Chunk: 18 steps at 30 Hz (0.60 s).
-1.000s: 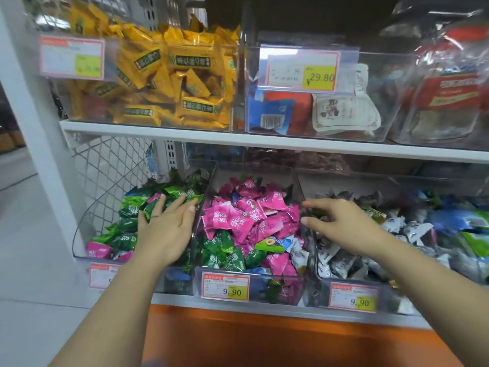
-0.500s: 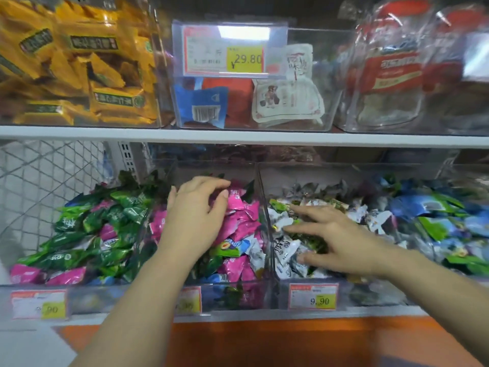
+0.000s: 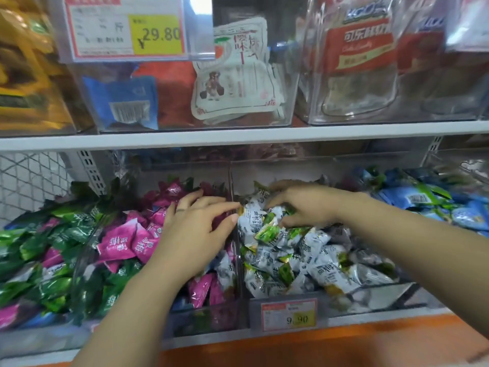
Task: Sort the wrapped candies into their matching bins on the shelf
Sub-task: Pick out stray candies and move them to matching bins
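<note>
At the far left the green candies (image 3: 39,245) fill 1 clear bin (image 3: 87,242), with a few pink strays among them. Next to it the pink candies (image 3: 119,245) fill the middle bin (image 3: 206,320), where green and white strays lie along the front. The left hand (image 3: 195,234) hovers over that pink heap, fingers straight and spread, holding nothing, its fingertips (image 3: 230,206) reaching the clear divider (image 3: 237,263). Just across that divider, on top of the white candies (image 3: 317,271), lies a bright green wrapper (image 3: 267,233), its long axis slanting from lower left up to the right. It sits just below the thumb of the right hand (image 3: 307,205), whose fingers curl down into the pile (whether they already pinch a piece I cannot tell, since blur and the knuckles hide the tips). The right hand looks nearer, so the pick seems its job, and the carry would run leftward across the pink bin. The heap looks loose and slippery, and the shelf board (image 3: 264,135) overhead leaves modest room. Blue candies (image 3: 412,200) lie furthest right.
</note>
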### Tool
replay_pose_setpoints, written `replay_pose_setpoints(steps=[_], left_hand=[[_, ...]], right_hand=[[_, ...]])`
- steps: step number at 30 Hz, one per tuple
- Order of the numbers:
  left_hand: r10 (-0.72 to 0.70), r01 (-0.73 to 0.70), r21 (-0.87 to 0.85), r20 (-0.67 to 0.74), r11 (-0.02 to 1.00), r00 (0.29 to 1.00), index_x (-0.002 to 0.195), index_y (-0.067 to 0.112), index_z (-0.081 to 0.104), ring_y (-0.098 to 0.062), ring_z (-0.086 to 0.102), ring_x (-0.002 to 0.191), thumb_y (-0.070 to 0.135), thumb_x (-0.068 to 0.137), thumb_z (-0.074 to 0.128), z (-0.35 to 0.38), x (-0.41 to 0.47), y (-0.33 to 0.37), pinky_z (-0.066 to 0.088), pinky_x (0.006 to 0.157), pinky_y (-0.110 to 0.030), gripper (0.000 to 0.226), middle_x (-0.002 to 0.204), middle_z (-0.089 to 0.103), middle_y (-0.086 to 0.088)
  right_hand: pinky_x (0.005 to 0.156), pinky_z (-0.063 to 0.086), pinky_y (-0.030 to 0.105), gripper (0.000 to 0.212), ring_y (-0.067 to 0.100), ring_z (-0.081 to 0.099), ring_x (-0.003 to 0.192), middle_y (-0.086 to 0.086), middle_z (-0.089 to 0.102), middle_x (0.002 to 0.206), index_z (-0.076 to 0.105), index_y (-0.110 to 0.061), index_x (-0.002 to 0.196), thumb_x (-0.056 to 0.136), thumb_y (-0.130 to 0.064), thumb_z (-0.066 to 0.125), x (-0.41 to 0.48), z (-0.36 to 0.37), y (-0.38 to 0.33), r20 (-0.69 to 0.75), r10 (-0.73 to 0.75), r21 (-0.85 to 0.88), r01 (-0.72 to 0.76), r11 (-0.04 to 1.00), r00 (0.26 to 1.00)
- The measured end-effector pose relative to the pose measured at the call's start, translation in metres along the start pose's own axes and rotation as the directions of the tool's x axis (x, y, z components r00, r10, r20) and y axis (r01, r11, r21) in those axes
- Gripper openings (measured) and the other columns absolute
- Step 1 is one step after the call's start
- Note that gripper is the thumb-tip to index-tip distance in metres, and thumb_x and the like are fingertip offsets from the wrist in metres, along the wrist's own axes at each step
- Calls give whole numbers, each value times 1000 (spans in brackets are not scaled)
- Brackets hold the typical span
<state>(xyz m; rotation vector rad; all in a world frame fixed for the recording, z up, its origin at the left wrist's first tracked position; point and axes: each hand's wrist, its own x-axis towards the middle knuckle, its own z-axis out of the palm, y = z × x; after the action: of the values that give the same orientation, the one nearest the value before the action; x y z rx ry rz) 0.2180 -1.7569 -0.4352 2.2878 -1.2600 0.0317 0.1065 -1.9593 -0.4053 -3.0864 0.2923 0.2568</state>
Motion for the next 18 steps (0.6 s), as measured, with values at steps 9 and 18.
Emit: replay_pose_setpoints(steps=[9,18], left_hand=[[6,-6,3,20,1000,1000,127,53,48,-10,15,138,52,94,37,-2,-2,1,9,115,-39,35,137,44,26],[-1,1,14,25,1000,1000,129,52,45,-13,15,140,52,94,35,-1,-2,2,9,116,-41,37,137,45,25]], right_hand=[[81,43,25,33,17,57,101,-1,60,123,58,-22,120,90,-37,59,6,-4,28,-215,243,60,-236,970,946],[93,42,24,49,9,52,112,-9,54,131,50,-29,132,87,-48,58,9,-8,-28,-195,6,198,34,980,981]])
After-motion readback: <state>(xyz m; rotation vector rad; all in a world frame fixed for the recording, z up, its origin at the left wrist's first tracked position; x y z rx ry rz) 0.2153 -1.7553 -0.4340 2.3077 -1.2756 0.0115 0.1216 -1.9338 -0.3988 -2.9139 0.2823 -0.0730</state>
